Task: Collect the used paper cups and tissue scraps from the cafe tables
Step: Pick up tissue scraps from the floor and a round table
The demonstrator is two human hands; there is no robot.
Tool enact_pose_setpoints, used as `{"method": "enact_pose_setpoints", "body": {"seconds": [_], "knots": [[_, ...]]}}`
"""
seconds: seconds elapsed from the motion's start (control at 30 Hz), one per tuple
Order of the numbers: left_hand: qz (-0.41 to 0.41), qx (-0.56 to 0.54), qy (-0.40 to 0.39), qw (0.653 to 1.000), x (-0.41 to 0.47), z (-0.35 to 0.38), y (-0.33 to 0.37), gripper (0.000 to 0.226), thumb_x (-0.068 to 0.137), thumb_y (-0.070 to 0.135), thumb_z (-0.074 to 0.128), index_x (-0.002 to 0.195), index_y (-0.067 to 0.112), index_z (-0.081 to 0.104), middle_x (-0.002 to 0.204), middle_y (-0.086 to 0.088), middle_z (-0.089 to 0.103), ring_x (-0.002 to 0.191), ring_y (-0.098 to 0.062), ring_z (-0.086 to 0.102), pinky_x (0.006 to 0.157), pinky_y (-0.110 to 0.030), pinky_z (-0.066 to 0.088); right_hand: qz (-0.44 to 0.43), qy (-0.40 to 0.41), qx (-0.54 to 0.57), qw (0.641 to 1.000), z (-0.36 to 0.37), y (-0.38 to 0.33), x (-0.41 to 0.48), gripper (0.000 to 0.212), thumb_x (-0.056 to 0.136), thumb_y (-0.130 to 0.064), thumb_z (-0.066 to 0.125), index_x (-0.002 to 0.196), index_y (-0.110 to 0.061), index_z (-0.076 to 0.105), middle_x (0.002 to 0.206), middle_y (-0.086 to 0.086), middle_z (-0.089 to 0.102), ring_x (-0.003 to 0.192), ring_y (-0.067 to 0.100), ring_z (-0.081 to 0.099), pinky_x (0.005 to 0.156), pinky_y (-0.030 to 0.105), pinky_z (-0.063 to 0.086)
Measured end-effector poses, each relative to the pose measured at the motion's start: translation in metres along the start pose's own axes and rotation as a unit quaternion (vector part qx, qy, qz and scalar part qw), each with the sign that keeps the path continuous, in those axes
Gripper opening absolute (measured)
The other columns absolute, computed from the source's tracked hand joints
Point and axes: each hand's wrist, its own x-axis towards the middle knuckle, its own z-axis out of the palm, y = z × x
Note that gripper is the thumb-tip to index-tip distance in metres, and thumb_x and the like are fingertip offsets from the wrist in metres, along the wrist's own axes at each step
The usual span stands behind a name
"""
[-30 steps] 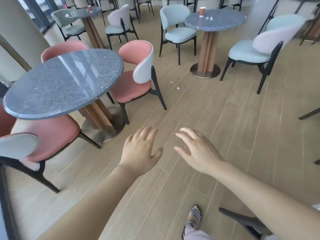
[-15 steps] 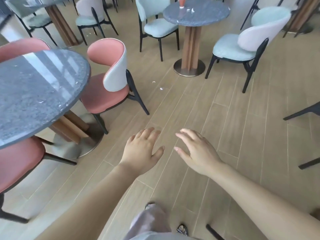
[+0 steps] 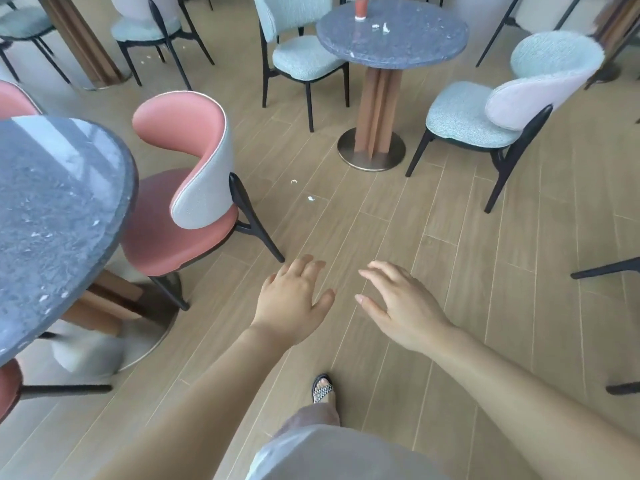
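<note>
— Hands first: is the left hand (image 3: 294, 299) or the right hand (image 3: 405, 306) holding anything?
— No. Both hover palm down over the wooden floor (image 3: 485, 258), side by side with a gap between them. The fingers are straight and loosely spread, and they touch nothing.
— Where is the rubbish from there?
— Well apart from the hands, ahead of them. A red paper cup (image 3: 361, 8) stands upright near the far edge of the round grey table (image 3: 426, 50). Just to its right on the same table top lie a few white tissue scraps (image 3: 381, 27).
— Anything nearer?
— Two small white floor scraps (image 3: 311, 198) lie on the boards between the hands and that table's metal base, off to the left near the pink chair (image 3: 187, 202).
— What is in the cup?
— I cannot tell, because its inside does not show from this angle.
— And around it?
— Two pale green chairs (image 3: 485, 116) stand at either side of that table. A second grey table (image 3: 52, 209) sits close on the left with pale specks on its top. A sandalled foot (image 3: 322, 388) shows below the hands.
</note>
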Motion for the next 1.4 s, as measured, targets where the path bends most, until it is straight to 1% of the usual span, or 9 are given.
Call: {"method": "enact_pose_setpoints", "body": {"seconds": [0.23, 0.4, 0.57, 0.7, 0.9, 1.03, 1.17, 1.27, 1.4], "knots": [[-0.014, -0.019, -0.020, 1.000, 0.102, -0.013, -0.018, 0.051, 0.089, 0.049, 0.035, 0.136, 0.028, 0.035, 0.144, 0.006, 0.036, 0.131, -0.020, 0.034, 0.104, -0.040, 0.033, 0.008, 0.015, 0.015, 1.000, -0.018, 0.029, 0.103, 0.048, 0.093, -0.046, 0.039, 0.133, -0.019, 0.042, 0.141, -0.001, 0.037, 0.129, 0.016, 0.035, 0.099, 0.032, 0.035], [-0.020, -0.020, -0.016, 0.999, 0.180, -0.022, -0.027, 0.048, 0.090, 0.049, 0.039, 0.132, 0.026, 0.039, 0.133, 0.006, 0.045, 0.123, -0.019, 0.042, 0.099, -0.039, 0.038, 0.005, 0.003, 0.031, 0.999, -0.024, 0.061, 0.175, 0.047, 0.093, -0.045, 0.040, 0.133, -0.020, 0.042, 0.140, -0.002, 0.038, 0.127, 0.016, 0.036, 0.098, 0.030, 0.035], [-0.017, -0.001, -0.015, 1.000, 0.291, -0.028, -0.026, 0.050, 0.091, 0.046, 0.039, 0.135, 0.025, 0.037, 0.140, 0.004, 0.043, 0.128, -0.021, 0.038, 0.101, -0.040, 0.033, -0.011, -0.003, 0.040, 0.999, -0.039, 0.110, 0.267, 0.046, 0.093, -0.044, 0.042, 0.132, -0.020, 0.042, 0.140, -0.002, 0.038, 0.128, 0.016, 0.035, 0.097, 0.031, 0.035], [-0.032, -0.008, -0.004, 0.999, 0.378, -0.034, -0.016, 0.049, 0.091, 0.047, 0.039, 0.135, 0.025, 0.037, 0.139, 0.004, 0.043, 0.128, -0.021, 0.039, 0.100, -0.038, 0.034, -0.021, -0.007, 0.032, 0.999, -0.064, 0.158, 0.341, 0.046, 0.093, -0.043, 0.042, 0.132, -0.020, 0.042, 0.141, -0.002, 0.037, 0.128, 0.016, 0.035, 0.099, 0.030, 0.033], [-0.069, -0.015, -0.015, 0.997, 0.467, -0.039, -0.016, 0.049, 0.090, 0.048, 0.040, 0.135, 0.027, 0.037, 0.139, 0.004, 0.043, 0.126, -0.021, 0.041, 0.099, -0.038, 0.034, -0.037, -0.037, 0.021, 0.998, -0.090, 0.209, 0.431, 0.047, 0.093, -0.044, 0.039, 0.134, -0.020, 0.041, 0.142, -0.003, 0.036, 0.129, 0.015, 0.033, 0.097, 0.028, 0.033], [-0.086, -0.019, -0.012, 0.996, 0.510, -0.046, -0.030, 0.047, 0.090, 0.047, 0.041, 0.133, 0.028, 0.039, 0.137, 0.005, 0.045, 0.126, -0.020, 0.041, 0.097, -0.037, 0.036, -0.047, -0.044, 0.032, 0.997, -0.095, 0.224, 0.484, 0.046, 0.093, -0.043, 0.041, 0.133, -0.019, 0.042, 0.141, -0.002, 0.038, 0.128, 0.015, 0.034, 0.097, 0.027, 0.032], [-0.112, -0.028, -0.011, 0.993, 0.559, -0.054, -0.057, 0.043, 0.090, 0.046, 0.042, 0.130, 0.028, 0.043, 0.135, 0.005, 0.046, 0.125, -0.020, 0.042, 0.096, -0.037, 0.036, -0.059, -0.065, 0.038, 0.995, -0.091, 0.227, 0.547, 0.045, 0.093, -0.042, 0.041, 0.132, -0.018, 0.042, 0.140, -0.001, 0.038, 0.128, 0.017, 0.035, 0.098, 0.031, 0.034], [-0.125, -0.037, -0.009, 0.991, 0.601, -0.060, -0.084, 0.042, 0.091, 0.046, 0.041, 0.128, 0.026, 0.046, 0.134, 0.005, 0.047, 0.125, -0.021, 0.042, 0.097, -0.038, 0.035, -0.067, -0.070, 0.047, 0.994, -0.087, 0.220, 0.604, 0.043, 0.093, -0.041, 0.042, 0.129, -0.019, 0.043, 0.137, -0.001, 0.040, 0.125, 0.019, 0.037, 0.096, 0.035, 0.038], [-0.129, -0.036, -0.015, 0.991, 0.666, -0.072, -0.127, 0.041, 0.092, 0.046, 0.040, 0.126, 0.026, 0.047, 0.132, 0.006, 0.048, 0.121, -0.020, 0.045, 0.095, -0.036, 0.036, -0.078, -0.072, 0.046, 0.993, -0.082, 0.211, 0.688, 0.043, 0.093, -0.041, 0.042, 0.129, -0.019, 0.044, 0.137, -0.002, 0.040, 0.124, 0.018, 0.038, 0.095, 0.034, 0.037]]}}
